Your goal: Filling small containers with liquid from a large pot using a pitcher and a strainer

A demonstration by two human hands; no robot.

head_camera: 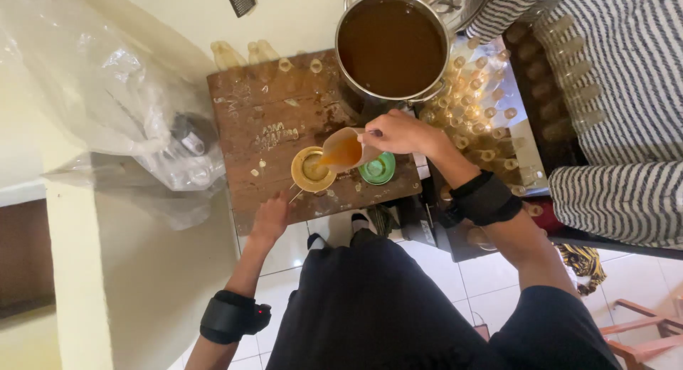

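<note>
Plastic sheet (107, 92) bunched at far left, clear of the work.

Wooden board (270, 128): stained, wet in patches, serving as the bench top.

Left hand (270, 217): your hand rests at the near edge of the board, just below the yellow funnel (311, 168), fingers loosely curled. It seems to steady whatever sits under the funnel; the bottle itself is hidden, so I cannot tell if the fingers close on anything. Forearm runs straight up from the lower left, black wrist band (229, 316) on it.

Yellow funnel: near the front of the board, brown liquid pooled inside.

Cup (346, 151): tilted hard toward the funnel, lip just over its rim, brown liquid at the spout. Step in hand, by my reading: pouring through the funnel to fill a bottle.

Right hand (398, 131): you grip the cup from above and behind, fingers wrapped on it, wrist bent down, elbow out to the right.

Green lid (377, 168): on the board, just beside the cup.

Pot (391, 46): at the back of the board, nearly full of the same brown liquid.

Bottles (477, 92): many, crowded to the right of the pot.

Next move calls for a slow tilt and a watch on the funnel level, so it drains before more goes in; overfilling would spill onto the board.
</note>
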